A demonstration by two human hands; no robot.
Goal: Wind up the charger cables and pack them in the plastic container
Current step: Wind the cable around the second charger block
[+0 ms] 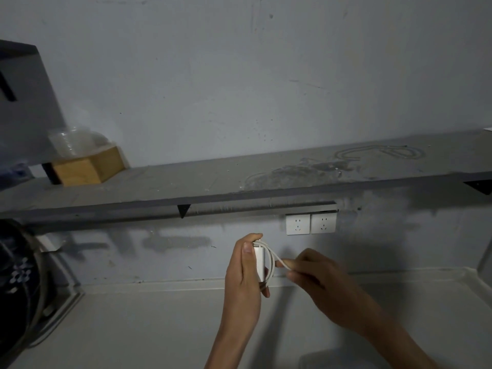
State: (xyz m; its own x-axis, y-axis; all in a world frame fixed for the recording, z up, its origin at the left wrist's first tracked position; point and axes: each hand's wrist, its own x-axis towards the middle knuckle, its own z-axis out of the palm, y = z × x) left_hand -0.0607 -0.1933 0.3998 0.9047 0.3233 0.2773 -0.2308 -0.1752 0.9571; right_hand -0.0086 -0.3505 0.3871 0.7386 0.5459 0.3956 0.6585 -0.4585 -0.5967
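My left hand point(243, 272) grips a white charger block point(259, 262) upright in front of the wall, thumb along its near side. A white cable point(274, 258) loops around the block. My right hand point(316, 278) pinches the free end of that cable just to the right of the block. A clear plastic container point(69, 141) sits on a wooden box at the left of the grey shelf. Another pale cable point(378, 153) lies in loose loops on the shelf's right part.
A grey shelf point(186, 182) runs along the wall on black brackets. Two white wall sockets point(310, 223) sit just below it, up and right of my hands. A wooden box point(85, 166) stands at shelf left. A dark round object point(18, 283) fills the lower left.
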